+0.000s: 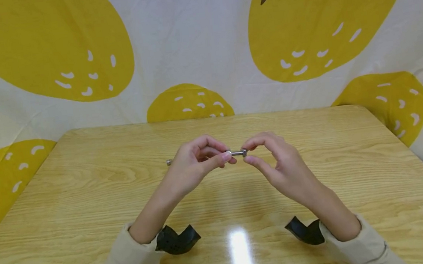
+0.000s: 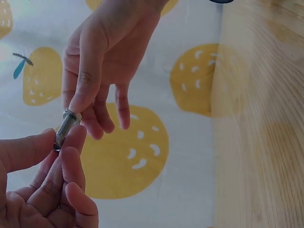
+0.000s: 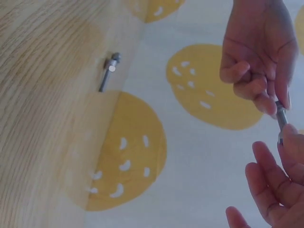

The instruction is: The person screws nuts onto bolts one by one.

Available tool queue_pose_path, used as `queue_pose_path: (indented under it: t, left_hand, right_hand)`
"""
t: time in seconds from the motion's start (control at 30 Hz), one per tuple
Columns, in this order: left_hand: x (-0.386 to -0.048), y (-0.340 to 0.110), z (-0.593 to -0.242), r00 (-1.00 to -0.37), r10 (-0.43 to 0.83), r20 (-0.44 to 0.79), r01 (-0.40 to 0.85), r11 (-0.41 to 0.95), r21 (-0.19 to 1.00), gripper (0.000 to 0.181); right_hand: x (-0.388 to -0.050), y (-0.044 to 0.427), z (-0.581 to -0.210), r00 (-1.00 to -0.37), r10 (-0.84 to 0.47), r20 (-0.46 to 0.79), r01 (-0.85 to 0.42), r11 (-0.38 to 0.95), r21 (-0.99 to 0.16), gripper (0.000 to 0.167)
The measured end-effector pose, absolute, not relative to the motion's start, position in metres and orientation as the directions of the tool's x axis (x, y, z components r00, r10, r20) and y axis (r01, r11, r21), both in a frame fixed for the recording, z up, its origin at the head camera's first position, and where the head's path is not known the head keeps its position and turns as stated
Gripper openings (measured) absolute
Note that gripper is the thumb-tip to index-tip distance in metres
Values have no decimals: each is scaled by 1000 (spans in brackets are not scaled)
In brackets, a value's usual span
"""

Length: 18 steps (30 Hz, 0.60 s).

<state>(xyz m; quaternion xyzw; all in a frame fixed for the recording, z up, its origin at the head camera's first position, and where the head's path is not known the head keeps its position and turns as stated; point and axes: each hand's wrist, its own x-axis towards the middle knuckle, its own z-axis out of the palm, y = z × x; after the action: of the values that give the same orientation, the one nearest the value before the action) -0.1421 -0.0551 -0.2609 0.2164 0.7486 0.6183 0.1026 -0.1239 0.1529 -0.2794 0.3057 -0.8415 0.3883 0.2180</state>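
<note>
A silver metal bolt (image 1: pixel 238 153) is held level between the two hands above the table. My left hand (image 1: pixel 193 164) pinches its left end between thumb and fingers. The thumb and index finger of my right hand (image 1: pixel 285 167) pinch the hexagonal piece at its right end. Threads show along the bolt (image 2: pixel 65 129) in the left wrist view; fingertips partly cover both ends. Behind the left hand, a second bolt (image 3: pixel 107 78) with a thicker end lies on the table, mostly hidden in the head view.
The wood-grain table (image 1: pixel 84 171) extends to a hanging cloth (image 1: pixel 189 31) printed with yellow fruit. Black curved pieces (image 1: pixel 176 239) sit at both sleeve cuffs. A bright light reflection shows on the near part of the tabletop.
</note>
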Motion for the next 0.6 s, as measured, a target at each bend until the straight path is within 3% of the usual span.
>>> queue_pose_path:
  t: [0.3,0.6]
  left_hand:
    - [-140,-52,-260,-884,450,128,207,131,969,15]
    - [-138,-48,-261,-874,464,144,221,115,969,14]
  right_hand:
    - [-124,150,-282,-754,-331,567,-644,542,-540,8]
    - [-123,146,-281,-820,-294,490,-564,558,-609,37]
